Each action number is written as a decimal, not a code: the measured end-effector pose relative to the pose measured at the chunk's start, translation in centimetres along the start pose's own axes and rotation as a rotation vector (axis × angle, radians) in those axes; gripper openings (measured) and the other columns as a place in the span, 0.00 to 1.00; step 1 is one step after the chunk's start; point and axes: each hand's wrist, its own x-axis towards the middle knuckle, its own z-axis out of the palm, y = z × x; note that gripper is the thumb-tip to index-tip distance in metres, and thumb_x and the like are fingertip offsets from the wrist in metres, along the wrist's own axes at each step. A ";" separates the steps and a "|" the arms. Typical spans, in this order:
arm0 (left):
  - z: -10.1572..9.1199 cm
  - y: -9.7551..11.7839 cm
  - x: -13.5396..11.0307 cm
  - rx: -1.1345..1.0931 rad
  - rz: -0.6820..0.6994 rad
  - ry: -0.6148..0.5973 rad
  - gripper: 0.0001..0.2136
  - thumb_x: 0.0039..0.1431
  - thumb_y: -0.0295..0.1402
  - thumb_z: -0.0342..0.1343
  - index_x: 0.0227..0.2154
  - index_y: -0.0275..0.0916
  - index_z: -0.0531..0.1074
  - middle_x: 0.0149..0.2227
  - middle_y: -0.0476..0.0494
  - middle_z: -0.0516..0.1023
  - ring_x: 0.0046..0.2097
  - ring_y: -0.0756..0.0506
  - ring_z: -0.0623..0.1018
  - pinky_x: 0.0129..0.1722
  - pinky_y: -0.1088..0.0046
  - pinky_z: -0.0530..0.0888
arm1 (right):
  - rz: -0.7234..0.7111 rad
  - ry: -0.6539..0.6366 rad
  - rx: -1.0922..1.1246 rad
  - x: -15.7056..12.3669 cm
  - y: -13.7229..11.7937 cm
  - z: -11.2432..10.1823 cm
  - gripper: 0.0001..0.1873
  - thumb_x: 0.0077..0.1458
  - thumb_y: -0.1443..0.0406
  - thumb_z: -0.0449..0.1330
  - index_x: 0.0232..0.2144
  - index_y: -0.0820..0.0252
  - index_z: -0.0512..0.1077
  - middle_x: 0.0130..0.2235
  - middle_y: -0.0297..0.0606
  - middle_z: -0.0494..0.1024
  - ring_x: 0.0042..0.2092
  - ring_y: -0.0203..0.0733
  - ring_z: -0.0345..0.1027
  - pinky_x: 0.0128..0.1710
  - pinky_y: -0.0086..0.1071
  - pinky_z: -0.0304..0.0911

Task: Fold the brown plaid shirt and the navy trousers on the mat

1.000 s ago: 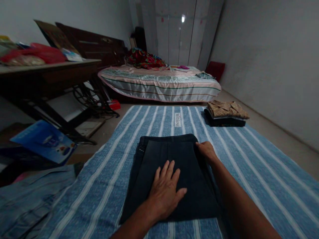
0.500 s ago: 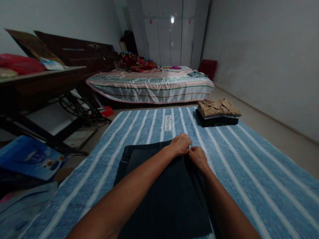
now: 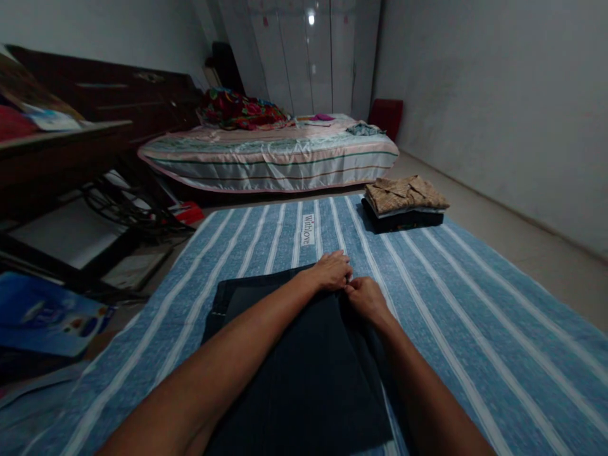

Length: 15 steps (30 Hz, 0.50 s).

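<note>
Dark trousers [image 3: 294, 373], folded over, lie on the blue-and-white striped sheet [image 3: 422, 329]. My left hand [image 3: 332, 270] reaches across them and is closed on their far right edge. Right beside it, my right hand [image 3: 368, 299] pinches the same edge, thumb and fingers together. The two hands almost touch at the fingertips. My left forearm covers part of the cloth, and the fingertips' exact grip on the fabric is partly hidden.
A stack of folded clothes [image 3: 406, 196], patterned tan on top, sits at the sheet's far right corner. Beyond stands a bed [image 3: 285, 158] with a satin cover. To the left are a sewing-machine table [image 3: 71, 136] and a blue box [image 3: 47, 316].
The whole view has swung slightly, so things appear a little further left. Both hands keep their hold at the trousers' far right edge, with hardly any movement against the cloth.
</note>
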 end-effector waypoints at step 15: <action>-0.8 2.2 0.2 0.104 -0.004 0.012 0.12 0.52 0.24 0.50 0.37 0.33 0.75 0.46 0.31 0.73 0.52 0.35 0.68 0.50 0.54 0.65 | -0.008 -0.009 -0.035 -6.3 1.6 0.3 0.12 0.58 0.62 0.56 0.25 0.61 0.69 0.26 0.34 0.73 0.28 0.35 0.64 0.25 0.27 0.47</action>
